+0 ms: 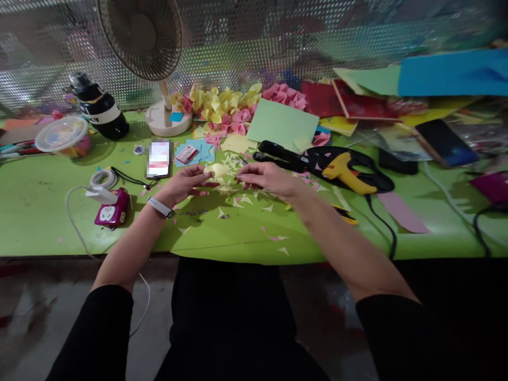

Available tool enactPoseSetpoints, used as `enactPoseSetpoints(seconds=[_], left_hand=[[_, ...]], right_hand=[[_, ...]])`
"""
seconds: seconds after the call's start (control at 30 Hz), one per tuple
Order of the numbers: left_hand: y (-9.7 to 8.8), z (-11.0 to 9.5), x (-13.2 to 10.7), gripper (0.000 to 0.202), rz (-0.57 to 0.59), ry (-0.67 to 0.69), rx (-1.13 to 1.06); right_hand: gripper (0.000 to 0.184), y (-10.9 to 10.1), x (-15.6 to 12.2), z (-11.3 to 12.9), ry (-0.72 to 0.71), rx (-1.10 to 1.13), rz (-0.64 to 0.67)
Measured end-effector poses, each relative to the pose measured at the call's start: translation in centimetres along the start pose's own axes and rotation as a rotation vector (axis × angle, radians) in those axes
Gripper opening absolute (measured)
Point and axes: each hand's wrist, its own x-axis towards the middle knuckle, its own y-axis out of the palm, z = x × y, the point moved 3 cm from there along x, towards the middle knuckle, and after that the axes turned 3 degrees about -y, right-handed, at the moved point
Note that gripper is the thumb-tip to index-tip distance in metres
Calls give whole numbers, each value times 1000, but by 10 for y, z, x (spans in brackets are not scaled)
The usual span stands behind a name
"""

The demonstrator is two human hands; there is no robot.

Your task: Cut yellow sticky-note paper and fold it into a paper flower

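My left hand (189,183) holds a pale yellow paper piece (216,169) between thumb and fingers, above the middle of the table. Just to its right, my right hand (260,177) is closed in a pinch, its fingertips a short gap from the paper. Whatever it may hold is too small to make out. Yellow and pink paper scraps (246,200) lie scattered beneath and around both hands. Beyond them is a pile of folded yellow paper shapes (224,103), mixed with pink ones (283,95). A black stapler (281,153) lies behind my right hand.
A yellow glue gun (349,173) rests on a black stand at right. A light green sheet (281,123) lies behind the stapler. To the left are a phone (159,159), a purple power socket (112,209), a tape roll (103,179), a black bottle (99,108) and a fan (141,34).
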Motion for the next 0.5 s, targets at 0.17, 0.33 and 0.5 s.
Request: enactPoseSetpoints(seconds=[0.17, 0.33, 0.5], left_hand=[[7, 0, -4, 21, 25, -61, -46], [15, 5, -4, 16, 74, -71, 19], [15, 10, -2, 22, 83, -46, 5]], right_hand=[[34, -91, -51, 1, 178, -928, -307], [51, -161, -69, -53, 682, -1352, -226], [47, -180, -66, -90, 549, -1392, -455]])
